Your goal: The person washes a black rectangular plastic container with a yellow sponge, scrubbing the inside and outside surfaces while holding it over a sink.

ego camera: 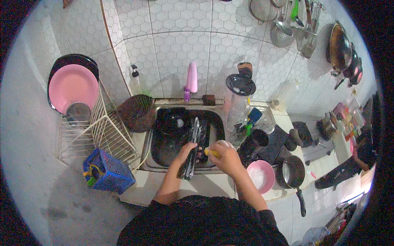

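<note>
Over the sink basin (pixel 218 123), my left hand (pixel 188 151) grips a dark flat pan or tray (pixel 191 163), tilted up on its edge so that its shape is hard to tell. My right hand (pixel 226 155) holds a yellow sponge (pixel 212 152) just to the right of it. Black cookware (pixel 172 120) lies in the basin behind my left hand. The pink-covered faucet (pixel 192 77) rises behind the sink. To the right of my right hand, a pink bowl (pixel 261 176) with whitish contents stands on the counter.
A wire dish rack (pixel 106 129) with a pink basin (pixel 74 87) and a blue plastic basket (pixel 112 175) are at the left. Right of the sink stand a black cup (pixel 259 137), utensils and a saucepan (pixel 293 172) whose handle juts past the counter edge.
</note>
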